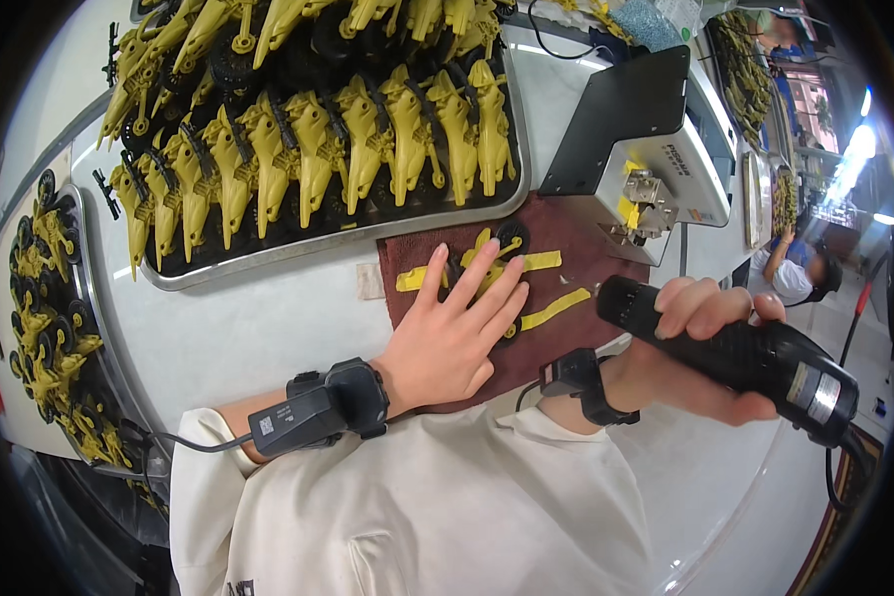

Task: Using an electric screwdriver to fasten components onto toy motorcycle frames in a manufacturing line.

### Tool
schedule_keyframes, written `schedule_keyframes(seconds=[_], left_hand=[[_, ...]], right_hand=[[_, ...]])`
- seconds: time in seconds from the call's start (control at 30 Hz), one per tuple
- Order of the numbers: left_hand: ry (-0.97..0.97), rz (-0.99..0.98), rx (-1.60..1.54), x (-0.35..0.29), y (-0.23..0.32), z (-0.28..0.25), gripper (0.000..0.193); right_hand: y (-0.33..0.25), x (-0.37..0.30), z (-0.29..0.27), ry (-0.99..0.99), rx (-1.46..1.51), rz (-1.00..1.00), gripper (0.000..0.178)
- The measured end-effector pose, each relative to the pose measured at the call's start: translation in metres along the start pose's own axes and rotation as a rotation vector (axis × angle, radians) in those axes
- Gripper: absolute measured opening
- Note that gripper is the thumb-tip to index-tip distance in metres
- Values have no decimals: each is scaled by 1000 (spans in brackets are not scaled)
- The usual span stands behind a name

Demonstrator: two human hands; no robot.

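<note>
My left hand (459,326) lies with fingers stretched and spread over a yellow toy motorcycle (512,236), touching it. The toy rests on a maroon cloth (407,350), mostly covered by the fingers; a black wheel shows beyond the fingertips and another beside the hand. Yellow tape strips (556,309) are stuck to the cloth around it. My right hand (700,348) is wrapped round a black electric screwdriver (740,356), held to the right of the cloth. Its nose points left toward the cloth, and a cable runs from its back end.
Behind the cloth stands a metal tray (343,244) with rows of yellow toy motorcycles. A second tray (119,318) of them is at the left. At the back right is a white screw feeder (680,184) with a black plate. Another person (793,268) sits farther right.
</note>
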State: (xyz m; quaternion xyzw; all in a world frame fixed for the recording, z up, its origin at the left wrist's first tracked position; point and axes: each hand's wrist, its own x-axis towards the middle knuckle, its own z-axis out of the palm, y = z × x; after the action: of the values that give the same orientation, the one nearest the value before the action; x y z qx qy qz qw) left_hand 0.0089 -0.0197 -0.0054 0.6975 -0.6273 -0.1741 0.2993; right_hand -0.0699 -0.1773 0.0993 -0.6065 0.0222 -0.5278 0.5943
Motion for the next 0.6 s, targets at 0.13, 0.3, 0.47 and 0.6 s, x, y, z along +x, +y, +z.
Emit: schedule_keyframes(seconds=[0.13, 0.3, 0.47, 0.6], left_hand=[[49, -18, -3, -2, -1, 2, 74], [96, -12, -28, -1, 2, 1, 59], [213, 15, -129, -4, -4, 1, 45], [414, 21, -232, -2, -14, 2, 37]], right_hand=[[5, -9, 19, 17, 137, 33, 88], [17, -15, 24, -41, 76, 133, 79], [10, -17, 24, 31, 49, 117, 78], [0, -13, 24, 31, 133, 75, 77]])
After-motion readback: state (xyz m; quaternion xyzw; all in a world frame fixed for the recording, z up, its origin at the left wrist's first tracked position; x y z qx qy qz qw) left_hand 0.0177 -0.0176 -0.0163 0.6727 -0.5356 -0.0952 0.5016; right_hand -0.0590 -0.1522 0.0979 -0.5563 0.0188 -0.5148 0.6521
